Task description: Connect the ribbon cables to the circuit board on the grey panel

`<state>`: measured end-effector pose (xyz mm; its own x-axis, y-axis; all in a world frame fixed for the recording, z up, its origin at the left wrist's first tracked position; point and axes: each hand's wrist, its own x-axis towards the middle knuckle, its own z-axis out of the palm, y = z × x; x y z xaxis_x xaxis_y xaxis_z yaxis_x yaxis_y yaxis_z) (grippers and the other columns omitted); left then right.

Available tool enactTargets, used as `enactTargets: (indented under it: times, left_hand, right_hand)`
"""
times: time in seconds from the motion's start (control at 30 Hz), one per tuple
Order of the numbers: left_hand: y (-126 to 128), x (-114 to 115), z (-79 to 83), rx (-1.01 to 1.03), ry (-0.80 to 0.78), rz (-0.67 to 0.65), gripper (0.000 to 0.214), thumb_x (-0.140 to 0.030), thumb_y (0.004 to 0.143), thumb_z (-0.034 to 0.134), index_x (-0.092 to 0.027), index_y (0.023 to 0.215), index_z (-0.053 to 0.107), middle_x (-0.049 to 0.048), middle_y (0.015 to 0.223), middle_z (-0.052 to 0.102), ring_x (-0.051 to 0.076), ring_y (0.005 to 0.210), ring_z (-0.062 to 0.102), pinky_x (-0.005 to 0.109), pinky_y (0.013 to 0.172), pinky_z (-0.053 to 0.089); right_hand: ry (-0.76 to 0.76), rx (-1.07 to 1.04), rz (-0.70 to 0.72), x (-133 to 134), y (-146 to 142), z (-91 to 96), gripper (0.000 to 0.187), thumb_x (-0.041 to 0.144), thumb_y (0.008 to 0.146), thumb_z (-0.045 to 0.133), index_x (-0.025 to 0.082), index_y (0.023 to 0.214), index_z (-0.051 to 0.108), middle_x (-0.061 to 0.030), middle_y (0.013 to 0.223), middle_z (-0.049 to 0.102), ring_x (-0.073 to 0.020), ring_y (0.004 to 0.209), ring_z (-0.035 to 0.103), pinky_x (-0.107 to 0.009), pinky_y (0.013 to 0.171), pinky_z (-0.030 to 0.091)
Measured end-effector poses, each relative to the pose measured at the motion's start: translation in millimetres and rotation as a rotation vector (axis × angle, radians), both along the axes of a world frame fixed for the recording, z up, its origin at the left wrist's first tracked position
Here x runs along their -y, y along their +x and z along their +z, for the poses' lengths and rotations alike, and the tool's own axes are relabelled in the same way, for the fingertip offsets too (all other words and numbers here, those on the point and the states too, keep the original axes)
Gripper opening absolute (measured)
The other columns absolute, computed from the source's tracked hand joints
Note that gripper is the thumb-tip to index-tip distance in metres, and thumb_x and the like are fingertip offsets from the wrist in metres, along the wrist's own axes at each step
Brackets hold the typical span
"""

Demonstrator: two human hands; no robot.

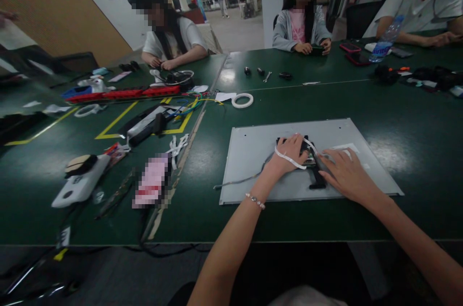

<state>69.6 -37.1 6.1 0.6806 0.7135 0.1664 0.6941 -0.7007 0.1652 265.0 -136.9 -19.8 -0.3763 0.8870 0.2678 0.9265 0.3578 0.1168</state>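
Observation:
A grey metal panel (253,151) lies flat on the green table (289,98) before me. A small black part with a circuit board (314,171) sits on the panel. My left hand (289,154) rests on the black part with fingers curled over it, and a white strip (287,157) runs across the hand's back. My right hand (343,171) lies on the panel just right of the part, fingers stretched flat and touching it. A thin grey cable (238,181) trails left from the part.
A white tape roll (242,100) lies beyond the panel. To the left are a red power strip (123,94), black tools, coloured wires and a white device (79,183). Three people sit at the far side with phones, a bottle (385,40) and small parts.

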Motion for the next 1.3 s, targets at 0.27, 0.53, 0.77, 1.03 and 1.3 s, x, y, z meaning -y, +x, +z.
enactTargets:
  times: [0.27,0.53,0.77,1.03,1.3]
  left_hand:
    - [2.4,1.2,1.4,-0.041,-0.047,0.028,0.053,-0.039,0.092,0.038,-0.008,0.135,0.044,0.0124,0.145,0.044,0.024,0.139,0.031,0.038,0.110,0.030]
    - [1.7,1.6,0.7,-0.009,-0.046,0.034,0.053,-0.040,0.091,0.040,-0.008,0.134,0.046,0.0151,0.144,0.045,0.026,0.133,0.040,0.039,0.109,0.031]
    - [0.9,0.7,-4.8,-0.001,-0.028,0.037,0.054,-0.041,0.092,0.041,-0.008,0.134,0.045,0.0174,0.142,0.045,0.027,0.134,0.039,0.039,0.111,0.029]
    - [-6.5,-1.5,13.2,0.209,-0.080,-0.029,0.056,-0.039,0.094,0.040,-0.011,0.142,0.031,0.0160,0.146,0.040,0.025,0.135,0.039,0.042,0.110,0.033]
    - [-22.8,41.0,49.8,0.423,-0.362,-0.079,0.044,-0.038,0.096,0.041,-0.016,0.134,0.044,0.0111,0.126,0.059,0.018,0.105,0.061,0.032,0.092,0.048]
  right_hand:
    - [-0.063,-0.055,0.002,5.2,6.5,-4.9,0.048,0.044,0.095,0.038,0.017,0.132,0.051,-0.0127,0.128,0.050,-0.0290,0.116,0.045,-0.052,0.102,0.030]
    - [-0.069,-0.110,-0.002,7.5,9.8,-4.5,0.048,0.045,0.095,0.039,0.018,0.133,0.052,-0.0138,0.129,0.049,-0.0293,0.118,0.044,-0.048,0.097,0.038]
    - [-0.064,-0.240,-0.025,9.9,11.8,-11.9,0.044,0.042,0.095,0.040,0.019,0.129,0.055,-0.0137,0.128,0.049,-0.0296,0.120,0.044,-0.049,0.100,0.038]
    - [0.037,-0.967,-0.222,18.5,9.6,1.3,0.058,0.038,0.092,0.048,0.021,0.145,0.031,-0.0083,0.110,0.063,-0.0184,0.095,0.061,-0.037,0.090,0.048]
    - [-0.236,-1.228,-0.142,27.3,-12.0,18.3,0.059,0.040,0.090,0.053,0.019,0.142,0.036,-0.0016,0.080,0.065,-0.0121,0.067,0.058,-0.027,0.070,0.050]
